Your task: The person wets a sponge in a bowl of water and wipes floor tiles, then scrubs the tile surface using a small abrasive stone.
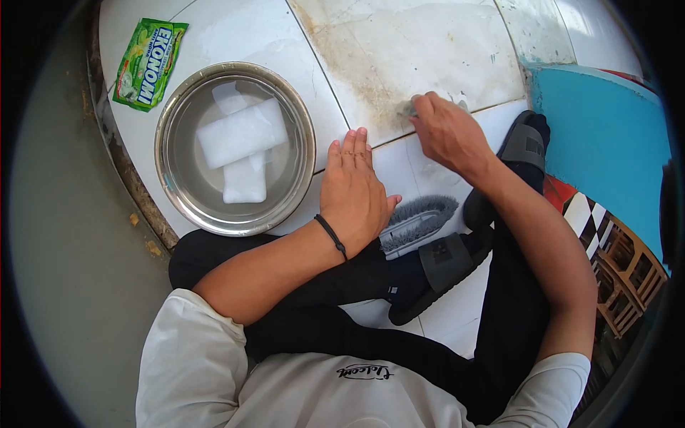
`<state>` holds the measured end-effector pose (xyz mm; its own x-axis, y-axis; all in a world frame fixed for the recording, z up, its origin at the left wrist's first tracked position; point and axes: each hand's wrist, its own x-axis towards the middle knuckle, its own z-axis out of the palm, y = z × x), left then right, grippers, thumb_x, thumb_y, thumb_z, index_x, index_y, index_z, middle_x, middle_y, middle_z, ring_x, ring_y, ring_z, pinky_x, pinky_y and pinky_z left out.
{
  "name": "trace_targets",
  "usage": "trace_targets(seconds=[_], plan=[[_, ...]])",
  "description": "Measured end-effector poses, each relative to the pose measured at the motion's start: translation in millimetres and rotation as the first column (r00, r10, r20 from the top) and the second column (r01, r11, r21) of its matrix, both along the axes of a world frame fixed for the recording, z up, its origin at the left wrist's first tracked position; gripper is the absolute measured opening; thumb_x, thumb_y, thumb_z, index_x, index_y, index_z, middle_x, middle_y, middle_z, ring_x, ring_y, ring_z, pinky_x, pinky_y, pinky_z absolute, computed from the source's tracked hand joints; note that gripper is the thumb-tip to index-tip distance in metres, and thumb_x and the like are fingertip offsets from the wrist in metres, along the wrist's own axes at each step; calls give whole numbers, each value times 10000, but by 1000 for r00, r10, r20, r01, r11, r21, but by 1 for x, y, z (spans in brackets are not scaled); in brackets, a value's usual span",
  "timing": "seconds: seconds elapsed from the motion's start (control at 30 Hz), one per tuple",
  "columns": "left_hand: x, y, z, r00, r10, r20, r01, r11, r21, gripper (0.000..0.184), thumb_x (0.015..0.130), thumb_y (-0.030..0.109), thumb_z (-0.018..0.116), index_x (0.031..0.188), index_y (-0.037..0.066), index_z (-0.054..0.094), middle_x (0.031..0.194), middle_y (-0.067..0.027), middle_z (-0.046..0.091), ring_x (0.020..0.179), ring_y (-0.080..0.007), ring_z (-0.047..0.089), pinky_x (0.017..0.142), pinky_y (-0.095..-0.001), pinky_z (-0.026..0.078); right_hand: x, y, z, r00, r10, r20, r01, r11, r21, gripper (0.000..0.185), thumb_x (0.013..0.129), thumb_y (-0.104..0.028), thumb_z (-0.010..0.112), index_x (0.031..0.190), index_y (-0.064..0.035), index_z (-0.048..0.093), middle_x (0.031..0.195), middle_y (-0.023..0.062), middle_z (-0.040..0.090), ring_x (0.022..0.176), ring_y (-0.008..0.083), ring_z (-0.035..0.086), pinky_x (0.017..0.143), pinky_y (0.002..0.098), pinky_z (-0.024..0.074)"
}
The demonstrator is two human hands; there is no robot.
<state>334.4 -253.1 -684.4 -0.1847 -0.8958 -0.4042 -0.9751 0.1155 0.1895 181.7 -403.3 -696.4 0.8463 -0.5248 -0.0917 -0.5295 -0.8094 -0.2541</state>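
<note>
A small greyish pad (409,109) sits against the floor in the upper middle of the frame, pinched in the clenched fingers of the right hand (449,132); most of it is covered, so its full shape cannot be told. Around it the white tile (428,50) carries a brownish stain (367,89), which spreads up and to the left, and a few grey-green specks lie just beside the knuckles. The left hand (354,196) grasps nothing — it is released, back upward, fingers straight and close together, thumb slightly out — with a black cord bracelet (330,236) at its wrist; whether the palm presses on the floor cannot be told. Just below that thumb lies a brush (421,225), its grey bristles showing, next to a dark sandal (444,264). Left of the left hand stands a round metal basin (164,153) of liquid, holding white slabs (242,133), one lying across another. Near its rim, in the upper left, a green packet (150,64) marked "EKONOMI" lies on the tiles. The other dark sandal (524,146) is to the right of the right hand, near a blue panel (606,135) — farther down the right edge is some brown wooden furniture (624,267). Black trousers (307,332) and a pale shirt (300,392) fill the lower frame.
</note>
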Motion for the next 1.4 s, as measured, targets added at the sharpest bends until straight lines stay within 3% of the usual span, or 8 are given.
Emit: trace_targets(seconds=[0.13,0.27,0.53,0.67,0.87,1.07,1.27,1.4], plan=[[2,-4,5,1000,-5,-7,5,1000,30,833,946,579,491,1408,-113,459,1543,-274,360,1452,-339,344,1172,-495,260,-16,-17,-6,989,-147,-28,144,987,-77,178,929,-139,596,925,12,504,832,184,585,729,358,643,654,412,530],[3,-6,6,1000,-8,-7,9,1000,28,825,946,576,495,1402,-112,469,1540,-265,371,1451,-326,349,1158,-500,283,3,23,-6,996,93,0,-93,996,-4,72,818,-39,533,872,-10,496,804,176,568,674,328,620,629,411,519],[5,-1,14,997,-74,-7,74,996,47,801,942,560,513,1383,-108,493,1520,-255,407,1429,-299,395,1143,-487,319,-16,-12,-9,986,-166,-27,164,985,-63,185,915,-144,614,915,9,509,841,192,599,716,356,652,620,415,536],[1,0,11,998,-28,-61,27,999,-23,778,929,544,547,1360,-103,519,1488,-253,453,1396,-305,443,1127,-482,350,3,20,-11,1000,28,2,-27,1000,-3,175,913,-141,609,913,3,509,819,185,586,738,352,653,640,419,535],[8,1,8,995,-36,-97,31,998,-57,772,916,540,571,1348,-97,531,1460,-257,482,1364,-316,482,1096,-477,392,-8,-14,-10,983,-185,18,186,980,-68,176,912,-142,614,919,3,515,837,190,603,716,347,652,631,410,536],[9,-1,8,995,-57,-79,54,998,-29,775,923,543,561,1359,-97,522,1483,-251,460,1367,-306,481,1097,-461,389,7,21,-9,998,65,-2,-65,998,-7,95,818,-41,555,885,10,512,806,198,599,706,350,660,636,417,542],[10,3,4,995,-61,-81,59,998,-18,786,932,549,544,1376,-99,501,1508,-250,428,1392,-303,450,1097,-459,384,-9,-19,-8,984,-179,17,180,980,-84,197,920,-156,607,909,16,511,805,194,612,700,354,664,614,411,547],[10,1,6,995,-62,-79,61,998,-10,782,938,549,534,1376,-98,501,1506,-247,431,1393,-307,448,1097,-462,383,1,7,-7,995,-92,31,90,994,57,138,892,-112,582,894,6,510,825,201,612,698,351,661,625,431,540]])
